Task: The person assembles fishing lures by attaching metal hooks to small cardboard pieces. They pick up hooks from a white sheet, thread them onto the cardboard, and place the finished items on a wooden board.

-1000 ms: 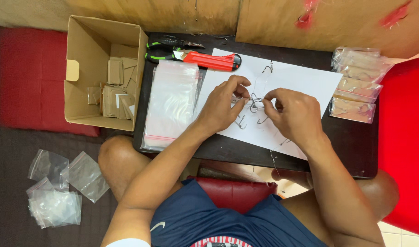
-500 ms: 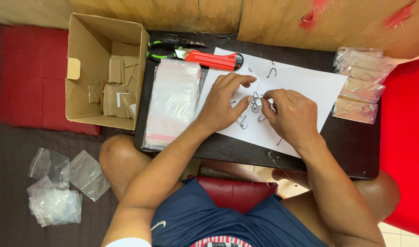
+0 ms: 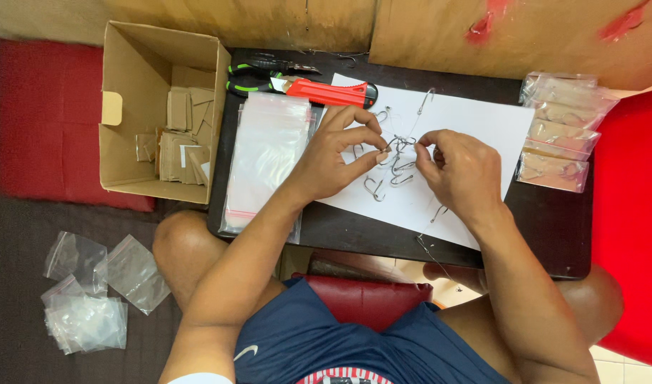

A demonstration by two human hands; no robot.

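Now your two hands sit closer over the white paper sheet (image 3: 482,121) than a second ago, and the tangle of silver wire fish hooks (image 3: 397,160) between them looks pulled up and slightly spread. Your left hand (image 3: 333,160) is closed in a pinch: thumb and forefinger grip one end of the hook cluster, the other fingers arched above it. Your right hand (image 3: 457,174) is curled shut, fingertips nipping the opposite side of the same cluster near its top.

Change noted: the grip has gone from loose handling to a two-sided pinch, while the view has shifted only slightly. Judged from that, you are teasing one hook free of the bunch; separation is not complete, since the hooks are still interlocked.

Loose hooks lie on the sheet below and above the cluster, apart from your fingers. The stack of clear plastic zip bags (image 3: 265,160) lies just left of your left wrist, untouched. The red utility knife (image 3: 326,91) and the green-handled pliers (image 3: 258,75) rest at the far edge of the dark table (image 3: 546,227). Filled packets (image 3: 557,131) are piled to the right, and the open cardboard box (image 3: 162,114) stands off the table's left side.
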